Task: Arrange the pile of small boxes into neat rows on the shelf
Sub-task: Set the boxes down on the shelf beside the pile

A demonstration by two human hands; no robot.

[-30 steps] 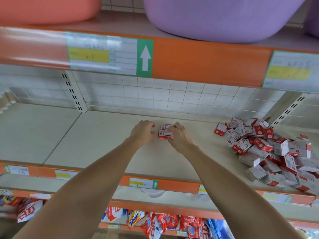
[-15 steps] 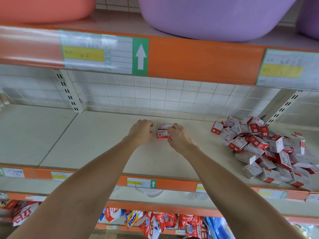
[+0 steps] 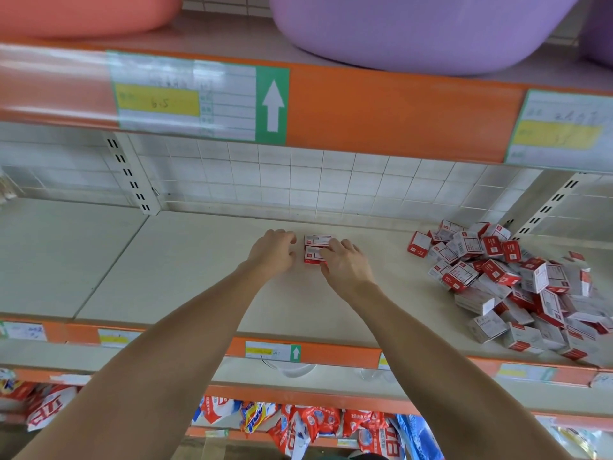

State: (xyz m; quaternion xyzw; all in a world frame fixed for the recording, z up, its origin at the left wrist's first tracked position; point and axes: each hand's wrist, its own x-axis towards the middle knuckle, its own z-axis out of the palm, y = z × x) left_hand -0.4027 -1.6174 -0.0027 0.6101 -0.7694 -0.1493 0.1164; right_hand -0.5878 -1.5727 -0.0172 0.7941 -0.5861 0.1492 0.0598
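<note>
I have both arms stretched out over the shelf [image 3: 199,280], its pale board bare around the hands. Two boxes [image 3: 315,249] lie flat near the middle of it, close to the tiled back wall [image 3: 298,180], one directly behind the other and touching, white faces up with red edging.

My left hand [image 3: 273,252] sits just left of the pair, knuckles up, fingers curled under — I see a narrow gap between its fingertips and the boxes, so it grips nothing that I can make out. My right hand [image 3: 345,263] lies against the right side of the pair; its fingers [image 3: 335,247] are bent over the boxes' right ends, covering them, and the thumb side meets the near box at its front corner. Whether it pinches them or only presses on them I cannot tell.

The pile [image 3: 510,280] is well apart to the right on the same board — a loose heap of red-and-white boxes lying at all angles, some on edge, some flat, spreading from the slotted upright [image 3: 550,204] down to the front lip.

Above, an orange rail [image 3: 381,107] carries a price label [image 3: 185,97] with a green arrow, and a purple tub [image 3: 414,28] and a pink tub [image 3: 83,14] stand on the level over it. Below the shelf, bright packets [image 3: 298,423] fill the lower level.
</note>
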